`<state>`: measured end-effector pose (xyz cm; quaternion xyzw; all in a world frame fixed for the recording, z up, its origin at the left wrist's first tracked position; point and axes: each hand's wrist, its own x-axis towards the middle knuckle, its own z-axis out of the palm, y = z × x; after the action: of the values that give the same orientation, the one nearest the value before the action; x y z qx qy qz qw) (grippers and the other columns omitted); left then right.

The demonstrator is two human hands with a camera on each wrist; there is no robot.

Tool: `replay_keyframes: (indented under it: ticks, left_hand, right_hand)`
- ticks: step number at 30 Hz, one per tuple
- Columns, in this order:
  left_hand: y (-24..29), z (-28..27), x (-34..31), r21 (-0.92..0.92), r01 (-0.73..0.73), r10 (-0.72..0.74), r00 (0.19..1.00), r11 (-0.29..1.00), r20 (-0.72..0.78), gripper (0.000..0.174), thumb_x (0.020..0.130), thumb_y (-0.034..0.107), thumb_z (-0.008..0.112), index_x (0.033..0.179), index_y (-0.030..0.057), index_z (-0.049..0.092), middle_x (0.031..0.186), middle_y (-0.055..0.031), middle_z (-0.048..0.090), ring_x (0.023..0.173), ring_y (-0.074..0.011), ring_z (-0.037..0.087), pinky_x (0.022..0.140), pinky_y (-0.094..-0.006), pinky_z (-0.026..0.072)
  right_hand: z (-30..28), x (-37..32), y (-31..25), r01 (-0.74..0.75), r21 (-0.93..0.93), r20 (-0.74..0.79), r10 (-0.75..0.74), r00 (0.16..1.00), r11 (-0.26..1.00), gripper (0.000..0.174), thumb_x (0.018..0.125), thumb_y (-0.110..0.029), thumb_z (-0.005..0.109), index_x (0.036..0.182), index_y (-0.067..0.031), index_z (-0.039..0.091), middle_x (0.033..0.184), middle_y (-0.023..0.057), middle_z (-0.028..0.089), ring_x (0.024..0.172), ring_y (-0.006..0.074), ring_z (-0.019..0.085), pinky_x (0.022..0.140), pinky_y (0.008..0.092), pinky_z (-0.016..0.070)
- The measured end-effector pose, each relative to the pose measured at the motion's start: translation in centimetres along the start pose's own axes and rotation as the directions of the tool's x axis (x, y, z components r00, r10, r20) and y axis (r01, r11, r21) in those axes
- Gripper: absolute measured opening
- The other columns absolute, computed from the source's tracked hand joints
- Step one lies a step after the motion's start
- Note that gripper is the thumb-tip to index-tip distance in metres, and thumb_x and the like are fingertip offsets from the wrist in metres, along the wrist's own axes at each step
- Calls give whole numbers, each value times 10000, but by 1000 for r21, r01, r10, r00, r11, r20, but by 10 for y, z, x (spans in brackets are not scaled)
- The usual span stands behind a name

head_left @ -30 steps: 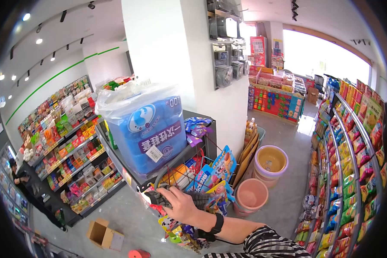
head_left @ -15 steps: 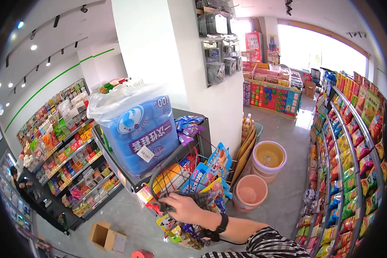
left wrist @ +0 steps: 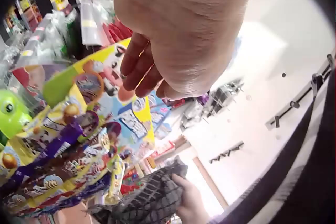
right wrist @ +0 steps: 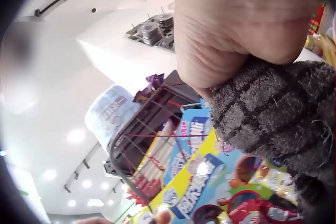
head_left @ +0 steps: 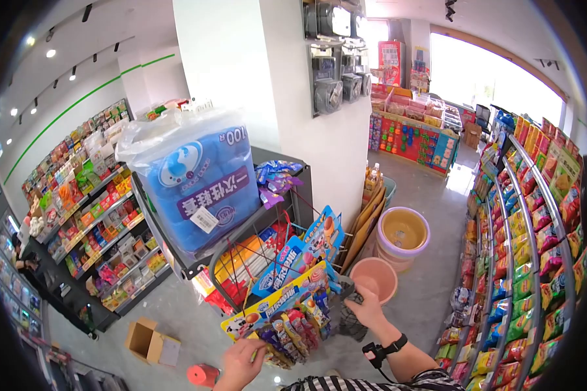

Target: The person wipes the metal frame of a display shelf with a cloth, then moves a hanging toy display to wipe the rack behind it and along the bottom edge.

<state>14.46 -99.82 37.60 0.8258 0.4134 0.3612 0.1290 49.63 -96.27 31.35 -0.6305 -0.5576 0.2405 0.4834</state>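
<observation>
My right hand [head_left: 366, 311] grips a dark grey, grid-textured cloth [right wrist: 273, 111] at the right end of a wire basket [head_left: 213, 277]. On the basket's front, a yellow card [head_left: 267, 305] carries a row of hanging candy packets [head_left: 297, 332]. My left hand [head_left: 242, 363] is low in front of the card's left end, its fingers loosely bent. In the left wrist view those fingers [left wrist: 142, 74] overlap the card's printed face, with nothing showing between them. Behind stands a blue cartoon card [head_left: 300, 254] among other goods inside the basket.
A large blue plastic-wrapped pack [head_left: 195, 182] sits on the dark shelf unit left of the basket. Pink bucket [head_left: 375, 277] and purple-rimmed tub [head_left: 404, 231] stand on the floor to the right. Snack shelves [head_left: 528, 260] line the right side. An open cardboard box [head_left: 151, 342] lies at lower left.
My right hand has moved with the cloth from the basket's left front corner to its right end, uncovering the yellow card. My left hand has come into the head view at the bottom.
</observation>
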Motion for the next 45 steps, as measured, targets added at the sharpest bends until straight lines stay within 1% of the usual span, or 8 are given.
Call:
replay_keyframes:
  ticks: [2,10,15,20,37,41,42,45]
  left_hand:
    - [25,9,28,55,-124,124,992,991,5,234,706,50,713,916,70,611,844,-96,633,767,-268,617,689,-358,505]
    - [49,62,83,152,-171,136,967,973,217,475,692,131,729,1115,8,553,1233,-214,488,1160,-385,467,975,-447,407]
    - [56,77,111,300,-27,11,998,953,54,600,686,146,734,1201,-27,479,1313,-236,403,1235,-422,377,1052,-523,297]
    - [42,67,107,335,40,16,987,941,-162,576,671,119,728,1183,7,486,1277,-231,420,1182,-436,403,1001,-532,328]
    - [15,51,81,324,225,-187,972,919,-145,738,691,63,707,1327,-38,347,1349,-286,344,1198,-467,378,1011,-512,312]
    - [21,38,74,109,279,-258,950,954,-174,720,687,57,712,1324,8,380,1357,-242,364,1210,-420,391,912,-457,421]
    - [16,28,68,297,186,-143,977,937,-161,791,792,171,692,1437,65,246,1450,-196,276,1298,-350,351,918,-421,448]
    - [45,2,62,462,176,89,863,869,-497,389,850,165,660,1188,15,538,1168,-225,550,1074,-389,540,897,-409,452]
  right_hand:
    - [-5,-10,17,-35,-50,-43,33,999,998,447,714,-135,726,1115,9,595,1031,194,628,941,310,627,823,358,481]
    - [-22,-46,26,68,-176,84,-53,995,982,397,705,-95,703,1084,-27,603,975,174,614,905,370,604,770,395,494]
    - [-29,-58,39,59,-238,195,-12,981,970,417,700,-111,705,1093,-23,597,952,168,608,891,369,604,767,404,492]
    - [-29,-65,53,80,-280,243,-10,970,957,404,710,-150,685,1095,-64,601,965,159,608,906,361,602,771,412,498]
    - [-18,-93,68,117,-354,514,89,853,928,438,795,-242,614,1212,-134,536,1066,132,574,912,354,603,774,444,503]
    - [-16,-96,70,88,-365,557,142,819,927,478,797,-253,629,1248,-144,516,1066,154,564,934,371,589,783,454,491]
    - [-16,-96,70,84,-374,562,154,813,924,479,799,-251,626,1252,-144,514,1064,158,564,930,376,589,782,456,490]
    - [-12,-99,73,97,-376,549,137,824,921,459,800,-245,606,1233,-120,516,1075,150,569,919,374,599,784,456,498]
